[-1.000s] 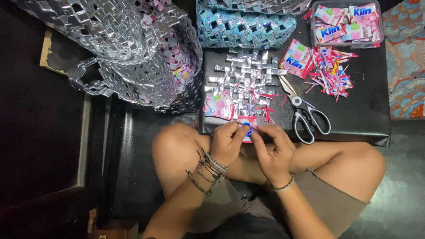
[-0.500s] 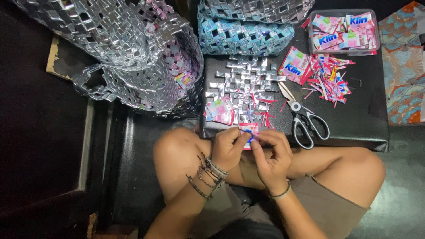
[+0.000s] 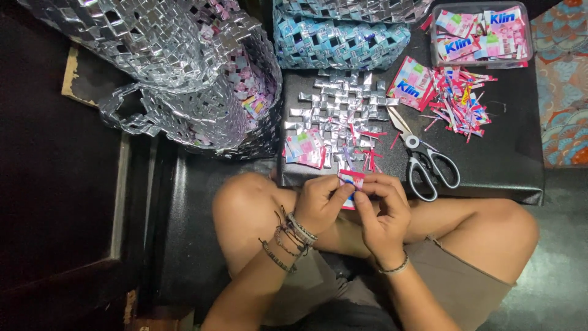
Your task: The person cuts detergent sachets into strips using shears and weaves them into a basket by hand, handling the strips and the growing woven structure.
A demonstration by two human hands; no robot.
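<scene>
Strip (image 3: 351, 179) of pink-and-red wrapper, pinched over the lap, just at the near edge of the worktop (image 3: 508, 165). Left hand (image 3: 318, 205): grip pressed together on the strip's left side, thumb on top. Right hand (image 3: 383, 214): grip likewise closed on the strip, fingertips meeting the left's. Compared with a second ago, hardly any shift: same pinch, same spot between the knees, only a slight turn of the fingers around the strip. Judging by that, folding or creasing still in hand, strip not yet laid into the weave.

Just beyond the hands, loose red strip ends trailing off the woven mat (image 3: 334, 110), silver, flat on the worktop. Pink wrappers (image 3: 304, 147) at the mat's near left corner, touching it. Scissors (image 3: 429, 165) just right of the mat, shut, handles toward the lap. Farther right, a heap of folded strips (image 3: 459, 104) beside a flat pink packet (image 3: 409, 86).

At the far edge, a clear box (image 3: 484, 34) full of packets and a blue woven bag (image 3: 337, 40). Far left, off the worktop, a big silver woven basket (image 3: 184, 73).
</scene>
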